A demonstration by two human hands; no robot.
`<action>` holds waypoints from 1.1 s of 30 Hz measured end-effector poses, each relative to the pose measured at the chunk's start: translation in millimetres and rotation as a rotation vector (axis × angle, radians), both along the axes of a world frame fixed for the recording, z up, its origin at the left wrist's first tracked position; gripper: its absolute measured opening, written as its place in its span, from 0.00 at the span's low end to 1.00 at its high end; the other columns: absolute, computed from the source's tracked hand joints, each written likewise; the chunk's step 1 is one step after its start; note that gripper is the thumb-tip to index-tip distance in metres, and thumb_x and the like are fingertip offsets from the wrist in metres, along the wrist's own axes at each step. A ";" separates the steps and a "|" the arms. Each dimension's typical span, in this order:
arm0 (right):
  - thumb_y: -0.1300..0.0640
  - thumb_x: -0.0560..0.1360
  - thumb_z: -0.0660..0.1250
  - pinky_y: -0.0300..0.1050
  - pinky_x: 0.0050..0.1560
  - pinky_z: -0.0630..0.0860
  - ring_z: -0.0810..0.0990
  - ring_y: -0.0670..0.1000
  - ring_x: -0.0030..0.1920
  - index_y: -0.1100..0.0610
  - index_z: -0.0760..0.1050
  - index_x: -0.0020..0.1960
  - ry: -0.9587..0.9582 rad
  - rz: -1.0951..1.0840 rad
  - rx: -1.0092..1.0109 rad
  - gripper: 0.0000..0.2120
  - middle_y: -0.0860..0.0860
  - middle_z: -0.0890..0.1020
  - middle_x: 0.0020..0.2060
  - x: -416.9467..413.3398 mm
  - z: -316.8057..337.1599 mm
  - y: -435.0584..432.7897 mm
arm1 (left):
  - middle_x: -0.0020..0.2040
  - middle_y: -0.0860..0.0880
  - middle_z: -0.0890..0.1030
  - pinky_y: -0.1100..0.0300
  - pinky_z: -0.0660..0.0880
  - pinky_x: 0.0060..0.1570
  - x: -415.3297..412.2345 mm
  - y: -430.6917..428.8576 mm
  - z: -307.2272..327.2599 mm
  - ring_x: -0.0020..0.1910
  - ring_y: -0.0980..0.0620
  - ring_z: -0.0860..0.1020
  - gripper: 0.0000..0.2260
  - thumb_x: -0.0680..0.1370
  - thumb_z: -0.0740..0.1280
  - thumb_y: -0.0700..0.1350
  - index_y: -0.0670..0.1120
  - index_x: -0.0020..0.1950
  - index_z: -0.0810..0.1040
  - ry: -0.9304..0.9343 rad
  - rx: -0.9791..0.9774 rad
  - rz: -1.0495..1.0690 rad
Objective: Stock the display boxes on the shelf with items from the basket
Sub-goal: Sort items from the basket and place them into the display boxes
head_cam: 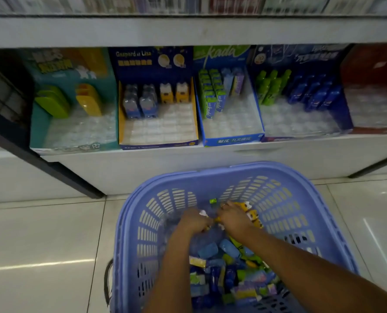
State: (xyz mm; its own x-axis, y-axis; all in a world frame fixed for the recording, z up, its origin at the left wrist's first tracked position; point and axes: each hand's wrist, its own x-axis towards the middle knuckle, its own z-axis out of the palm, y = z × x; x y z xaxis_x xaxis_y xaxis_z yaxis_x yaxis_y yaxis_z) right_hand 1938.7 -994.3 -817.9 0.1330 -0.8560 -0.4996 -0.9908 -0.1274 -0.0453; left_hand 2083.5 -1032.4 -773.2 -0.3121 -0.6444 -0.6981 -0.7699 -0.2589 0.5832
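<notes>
In the purple basket (337, 236), right hand (233, 216) holds yellow packets (253, 216); left hand (193, 221) among items, grip unclear

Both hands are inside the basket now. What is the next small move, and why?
Probably close the right hand on the yellow items beside it and lift them toward the navy display box: matching yellow stock stands at its back, and its front slots look bare. Its grip is blurred.

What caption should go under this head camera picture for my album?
The left hand and right hand reach among packets in a purple basket, below part-filled display boxes on the shelf.
</notes>
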 end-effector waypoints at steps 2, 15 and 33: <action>0.58 0.78 0.60 0.49 0.59 0.71 0.73 0.57 0.62 0.55 0.70 0.63 -0.244 -0.229 -0.033 0.14 0.57 0.77 0.59 -2.4 16.2 4.8 | 0.34 0.44 0.77 0.71 0.70 0.24 11.2 -10.3 20.2 0.28 0.55 0.75 0.10 0.74 0.70 0.40 0.44 0.33 0.73 0.075 0.056 0.045; 0.62 0.70 0.73 0.29 0.39 0.74 0.79 0.41 0.38 0.46 0.77 0.45 -1.133 -0.478 -0.587 0.12 0.42 0.81 0.37 27.5 235.2 -48.3 | 0.35 0.51 0.81 0.64 0.76 0.31 67.1 -40.3 196.6 0.31 0.57 0.80 0.03 0.76 0.69 0.44 0.46 0.44 0.79 0.743 -0.301 0.285; 0.60 0.73 0.69 0.40 0.50 0.71 0.79 0.56 0.55 0.60 0.79 0.54 -0.283 -0.105 -0.671 0.10 0.57 0.82 0.53 40.4 262.8 -190.4 | 0.42 0.49 0.82 0.55 0.78 0.46 78.5 -50.9 180.4 0.41 0.50 0.79 0.06 0.76 0.68 0.44 0.53 0.52 0.77 0.690 -0.503 0.600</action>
State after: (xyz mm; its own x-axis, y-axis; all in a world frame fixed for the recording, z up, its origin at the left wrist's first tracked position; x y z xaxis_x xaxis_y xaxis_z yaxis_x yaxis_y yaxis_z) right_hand 1979.1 -1184.7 -555.1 0.0795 -0.9810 0.1772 -0.9612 -0.1225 -0.2470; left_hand 2162.1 -1083.3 -592.9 -0.0735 -0.9925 -0.0976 -0.0534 -0.0938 0.9942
